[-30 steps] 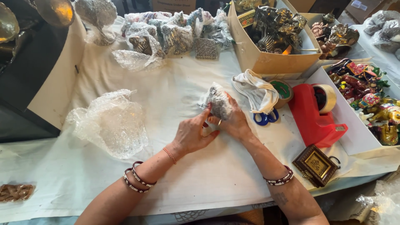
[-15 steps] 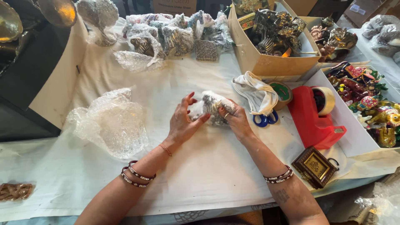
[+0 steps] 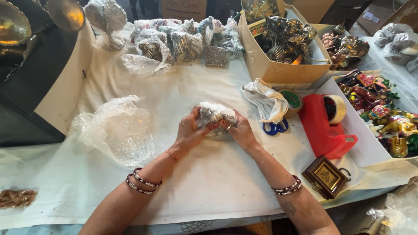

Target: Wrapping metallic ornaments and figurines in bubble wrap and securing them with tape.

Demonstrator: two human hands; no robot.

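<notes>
A small metal piece wrapped in bubble wrap (image 3: pixel 214 114) sits on the white paper-covered table (image 3: pixel 209 174) at the middle. My left hand (image 3: pixel 190 130) grips its left side with fingers curled over the wrap. Against its right side, my right hand (image 3: pixel 239 129) presses the wrap with red-nailed fingers. Both wrists wear beaded bracelets.
A loose heap of bubble wrap (image 3: pixel 117 128) lies to the left. A red tape dispenser (image 3: pixel 324 126), blue scissors (image 3: pixel 274 127), a white cloth (image 3: pixel 266 99) and a small framed picture (image 3: pixel 326 176) lie to the right. A cardboard box of metal figures (image 3: pixel 283 65) and several wrapped bundles (image 3: pixel 183 41) stand behind.
The left hand, lifted with fingers spread half a second ago, has closed back onto the bundle. The bundle has turned between both hands and stays at the table's middle.
</notes>
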